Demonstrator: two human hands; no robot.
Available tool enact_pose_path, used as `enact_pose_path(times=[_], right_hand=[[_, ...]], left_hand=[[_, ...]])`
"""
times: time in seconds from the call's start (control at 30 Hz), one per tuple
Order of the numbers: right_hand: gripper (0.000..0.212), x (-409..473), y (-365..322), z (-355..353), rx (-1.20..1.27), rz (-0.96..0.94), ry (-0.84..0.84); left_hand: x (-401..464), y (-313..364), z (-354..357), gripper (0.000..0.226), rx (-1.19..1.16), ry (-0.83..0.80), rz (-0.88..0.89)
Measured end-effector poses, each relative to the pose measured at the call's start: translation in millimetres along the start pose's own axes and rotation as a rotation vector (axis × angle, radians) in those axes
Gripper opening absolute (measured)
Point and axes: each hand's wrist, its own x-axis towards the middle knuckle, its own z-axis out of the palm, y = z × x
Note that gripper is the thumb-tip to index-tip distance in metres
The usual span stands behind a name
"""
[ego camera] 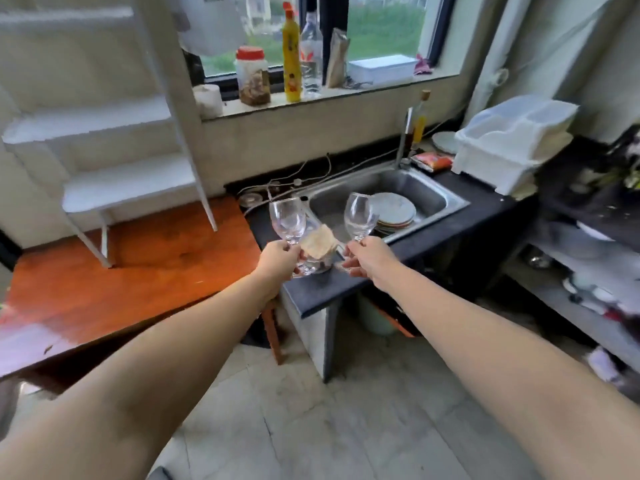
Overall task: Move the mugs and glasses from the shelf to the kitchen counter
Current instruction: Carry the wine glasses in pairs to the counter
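Two wine glasses are held upright over the near end of the dark counter (313, 294): the left hand (277, 263) is closed on the left glass (288, 220), the right hand (369, 259) on the right glass (360, 216). Stems and feet are hidden by the fingers. Between the hands a blurred clear object (317, 256) stands on the counter; its type cannot be determined. Plates (394, 211) lie in the steel sink (440, 192) beyond. A white shelf (114, 188), blurred, stands far left on an orange table (138, 268).
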Motion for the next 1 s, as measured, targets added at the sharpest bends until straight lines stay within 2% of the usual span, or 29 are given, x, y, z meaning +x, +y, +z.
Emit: enact_pose_path(times=[0.17,0.47,0.63,0.83,1.0], right_hand=[[0.026,-14.8,48.7,-97.0,0.023,0.081,0.128],[0.028,-59.8,106.0,-259.6,0.183,0.197,0.517],[0.025,-85.1,134.2,-311.6,0.278,0.259,0.685],[0.027,-126.2,162.4,-363.2,0.314,0.259,0.893],[0.014,-169.9,190.6,-411.2,0.37,0.323,1.02]], left_hand=[[-19.6,24.4,97.3,0.031,-0.012,-0.164,-0.013],[-57.6,94.7,259.5,0.028,0.002,-0.528,0.106],[-72.8,121.7,322.2,0.034,0.111,-0.723,0.212],[-96.6,163.9,394.2,0.03,0.198,-0.915,0.381],[-142.7,184.1,461.7,0.031,0.269,-1.049,0.464]])
